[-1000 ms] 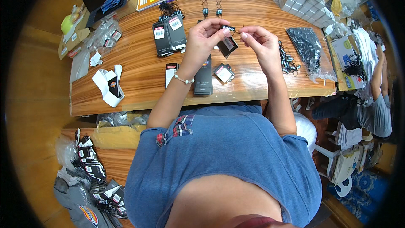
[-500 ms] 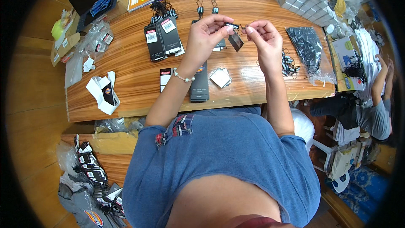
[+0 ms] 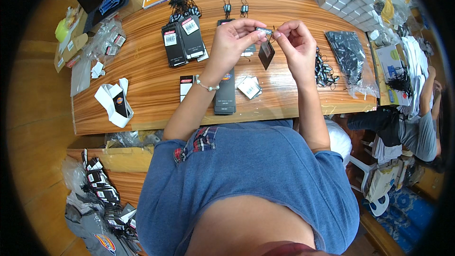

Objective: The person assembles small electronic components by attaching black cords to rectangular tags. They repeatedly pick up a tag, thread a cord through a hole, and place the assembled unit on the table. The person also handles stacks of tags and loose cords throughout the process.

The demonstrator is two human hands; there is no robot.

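Observation:
My left hand (image 3: 234,40) pinches a small black string seal (image 3: 263,31) with pale lettering between thumb and fingertips. Close beside it, my right hand (image 3: 296,42) has thumb and forefinger closed on the thin black cord. From that cord a dark hang tag (image 3: 267,57) dangles between my hands, above the table. Under my left wrist lies a long stack of dark grey tags (image 3: 224,97). A small pile of white barcode tags (image 3: 250,86) sits just right of it, and a black tag with a white label (image 3: 186,88) to its left.
Strung tag stacks (image 3: 184,42) lie at the left on the wooden table (image 3: 156,90). Loose seals (image 3: 325,71) and a plastic bag of black seals (image 3: 346,54) are at the right. White boxes (image 3: 345,2) stand behind. Another person (image 3: 419,132) works at far right.
The hang tag has swung lower and now hangs more upright. The seal in my left fingers has turned its lettered face up. My right hand stays close beside it.

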